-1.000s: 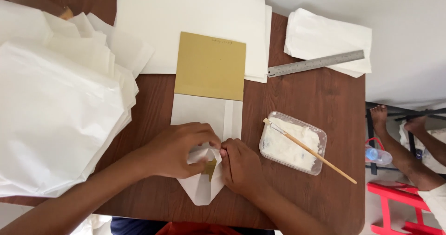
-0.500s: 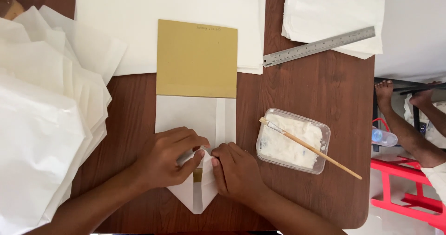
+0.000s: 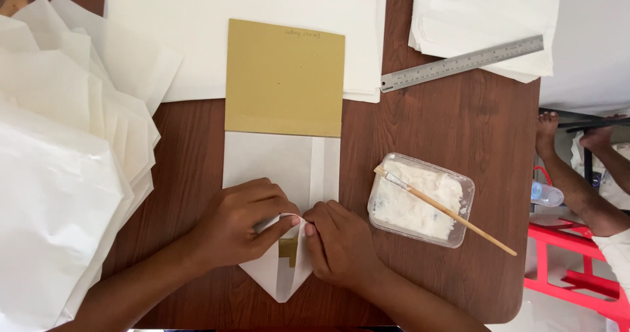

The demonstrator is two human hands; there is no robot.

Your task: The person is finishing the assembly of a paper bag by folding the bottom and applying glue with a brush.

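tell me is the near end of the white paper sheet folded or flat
Folded: the white paper sheet ends in a point, with both hands pressing its flaps over tan card.

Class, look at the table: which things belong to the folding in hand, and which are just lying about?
In use:
left hand
right hand
folded paper
card

Lying about:
paste tub
brush
ruler
paper pile
small stack

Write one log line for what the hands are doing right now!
left hand: pressing paper fold | right hand: pinching paper fold | white paper bag: around tan card | paste tub: brush across it
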